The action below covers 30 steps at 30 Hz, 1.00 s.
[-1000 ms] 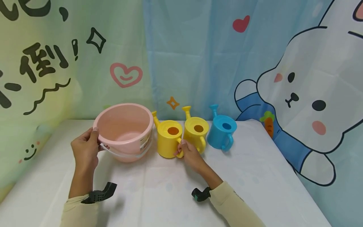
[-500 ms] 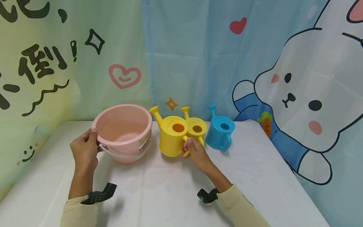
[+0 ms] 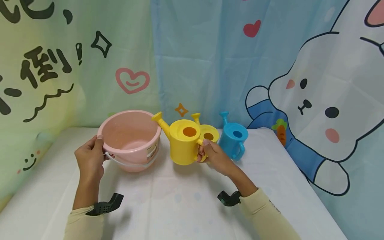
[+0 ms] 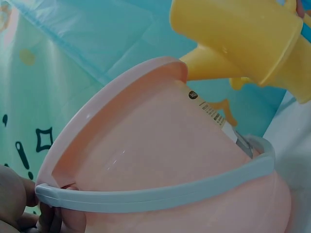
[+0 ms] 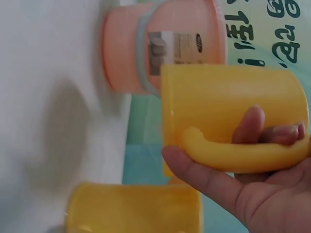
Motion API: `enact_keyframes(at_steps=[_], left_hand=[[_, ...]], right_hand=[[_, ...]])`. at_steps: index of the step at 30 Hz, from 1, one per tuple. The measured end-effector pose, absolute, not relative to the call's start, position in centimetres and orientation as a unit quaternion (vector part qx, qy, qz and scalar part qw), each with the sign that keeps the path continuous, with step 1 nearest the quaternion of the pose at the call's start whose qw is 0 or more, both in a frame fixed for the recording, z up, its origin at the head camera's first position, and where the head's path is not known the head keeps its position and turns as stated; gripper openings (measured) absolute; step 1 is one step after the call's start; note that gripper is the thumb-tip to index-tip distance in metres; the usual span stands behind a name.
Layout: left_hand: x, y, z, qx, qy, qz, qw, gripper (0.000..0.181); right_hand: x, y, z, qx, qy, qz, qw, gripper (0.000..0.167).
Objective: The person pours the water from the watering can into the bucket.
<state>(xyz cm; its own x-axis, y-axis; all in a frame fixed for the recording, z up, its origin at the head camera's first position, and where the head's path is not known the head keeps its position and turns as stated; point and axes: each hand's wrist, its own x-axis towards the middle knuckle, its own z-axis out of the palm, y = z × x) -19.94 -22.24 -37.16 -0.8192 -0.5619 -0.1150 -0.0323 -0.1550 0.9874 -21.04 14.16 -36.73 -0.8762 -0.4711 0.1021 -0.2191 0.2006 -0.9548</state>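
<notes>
Right hand (image 3: 216,156): grips the can's handle (image 5: 238,157), fingers curled around it.
Yellow watering can (image 3: 183,143): held roughly upright above the white table (image 3: 168,210); I judge it light, stiff, slightly slick plastic, best taken by that handle.
Spout (image 3: 162,124): overlaps the bucket's rim in the head view; contact I cannot confirm, so I note a snag risk.
Left hand (image 3: 89,156): pinches the rim of the pink bucket (image 3: 127,131), which I judge stiff.
Second yellow can (image 3: 211,129): just behind, partly hidden.
Blue can (image 3: 233,141): farther right.

Left hand (image 4: 13,196) grips pink bucket (image 4: 141,145) at eight o'clock.
Yellow can (image 4: 233,39) is between one and two o'clock.
</notes>
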Motion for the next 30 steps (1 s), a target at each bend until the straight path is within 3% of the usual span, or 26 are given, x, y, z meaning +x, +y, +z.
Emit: enact_keyframes(at_steps=[7, 17, 30], left_hand=[[-19.9, -22.1, -37.2, 0.233, -0.622, -0.725, 0.181, 0.048], [-19.8, -22.2, -37.0, 0.232, -0.621, -0.727, 0.179, 0.048], [-19.7, -22.1, -37.1, 0.230, -0.628, -0.722, 0.178, 0.048]], right_hand=[[-21.6, 15.2, -35.2, -0.254, 0.777, -0.566, 0.106, 0.042], [-22.2, 16.2, -32.6, -0.288, 0.776, -0.538, 0.162, 0.042], [-22.7, 16.2, -31.0, -0.305, 0.778, -0.517, 0.185, 0.042]])
